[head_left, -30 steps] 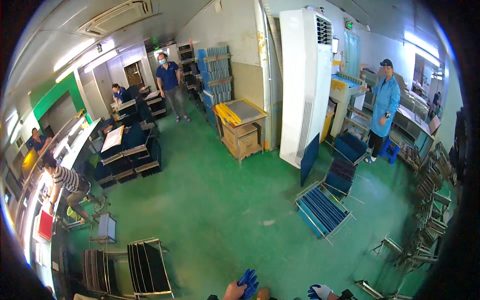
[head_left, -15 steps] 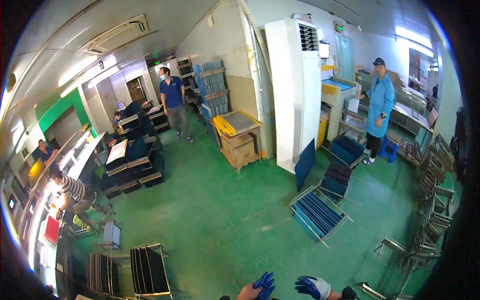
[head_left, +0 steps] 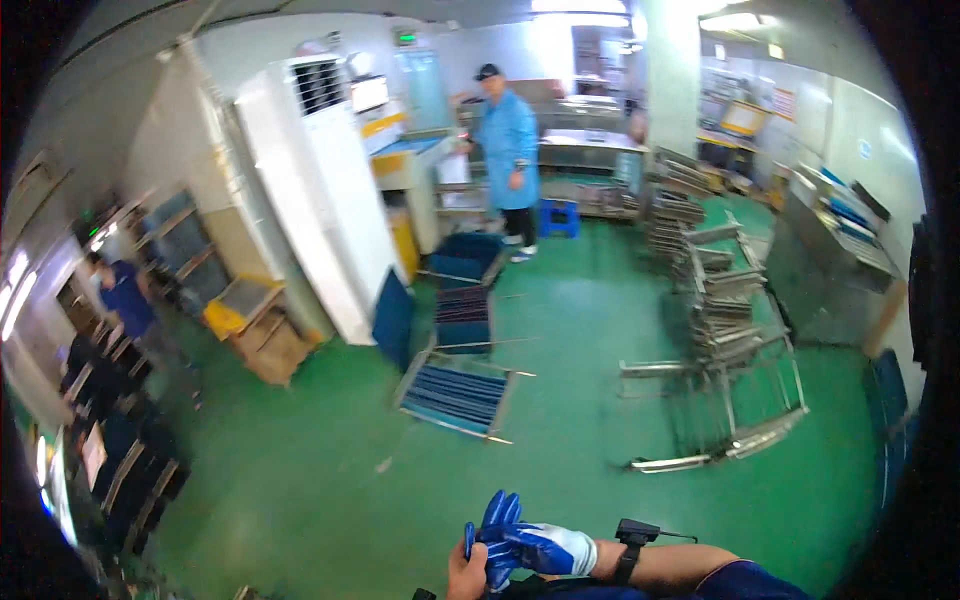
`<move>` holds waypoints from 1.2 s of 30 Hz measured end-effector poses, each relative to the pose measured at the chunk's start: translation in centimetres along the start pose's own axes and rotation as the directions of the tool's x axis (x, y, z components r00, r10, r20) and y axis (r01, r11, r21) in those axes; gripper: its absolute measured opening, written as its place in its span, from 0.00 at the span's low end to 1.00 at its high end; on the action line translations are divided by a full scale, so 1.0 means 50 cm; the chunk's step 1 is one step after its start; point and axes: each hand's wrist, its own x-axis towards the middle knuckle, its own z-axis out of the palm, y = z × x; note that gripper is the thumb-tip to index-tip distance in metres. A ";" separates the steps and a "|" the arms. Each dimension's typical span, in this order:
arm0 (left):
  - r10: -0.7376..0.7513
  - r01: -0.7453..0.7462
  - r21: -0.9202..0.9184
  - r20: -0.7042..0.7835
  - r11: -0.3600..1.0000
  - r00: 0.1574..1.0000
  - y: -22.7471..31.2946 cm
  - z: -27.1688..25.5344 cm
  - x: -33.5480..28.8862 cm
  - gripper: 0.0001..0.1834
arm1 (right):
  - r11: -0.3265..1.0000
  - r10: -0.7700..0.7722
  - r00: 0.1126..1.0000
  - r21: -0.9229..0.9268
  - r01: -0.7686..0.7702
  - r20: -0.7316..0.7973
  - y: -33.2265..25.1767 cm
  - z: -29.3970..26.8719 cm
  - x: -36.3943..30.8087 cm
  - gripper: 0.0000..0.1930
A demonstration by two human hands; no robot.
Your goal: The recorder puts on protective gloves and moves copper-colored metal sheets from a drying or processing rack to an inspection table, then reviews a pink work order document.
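Low in the middle, my two hands meet at a blue work glove [head_left: 500,512] whose fingers stick up. My left hand [head_left: 463,574] shows bare skin and is closed on the glove from the left side. My right hand [head_left: 548,548] wears a blue-coated glove with a white cuff and reaches in from the right, its fingers bent against the same glove. Blue on blue, the border between the two gloves is hard to make out. A black strap with a small device [head_left: 634,535] sits round my right wrist.
Ahead on the green floor stand metal-framed racks [head_left: 455,398] of dark blue panels, by a tall white air conditioner [head_left: 325,200]. A person in a blue coat [head_left: 508,150] stands behind them. Stacked metal frames [head_left: 715,300] are at right; another person [head_left: 130,300] is at left.
My view has swung to the right, so the racks and people sit further left. My hands, apart before, have come together at the blue glove.
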 end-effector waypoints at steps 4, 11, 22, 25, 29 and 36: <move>0.017 0.205 0.807 -0.257 0.554 0.966 0.057 0.238 0.056 0.24 | 0.515 -0.470 0.870 -0.755 0.405 0.147 -0.030 -0.049 -0.130 0.35; 0.032 -0.063 0.908 0.055 0.413 0.998 -0.117 0.182 0.174 0.25 | 0.840 -0.504 0.849 -0.317 0.440 -0.159 -0.085 -0.032 -0.211 0.37; -0.015 -0.200 0.855 0.236 0.479 0.972 -0.243 0.306 0.368 0.30 | 0.560 -0.733 0.608 -0.778 0.285 -0.305 -0.177 -0.149 -0.304 0.42; 0.115 -0.447 0.783 0.444 0.432 0.889 -0.279 0.359 0.434 0.28 | 0.718 -0.695 0.508 -0.526 0.456 -0.509 -0.209 -0.162 -0.302 0.30; -0.054 -0.490 0.778 0.551 0.394 0.833 -0.352 0.400 0.472 0.25 | 0.805 -0.544 0.439 -0.295 0.515 -0.715 -0.264 -0.118 -0.374 0.22; -0.174 -0.514 0.812 0.569 0.276 0.804 -0.488 0.583 0.449 0.20 | 0.619 -0.771 0.285 -0.565 0.546 -0.569 -0.220 -0.094 -0.605 0.23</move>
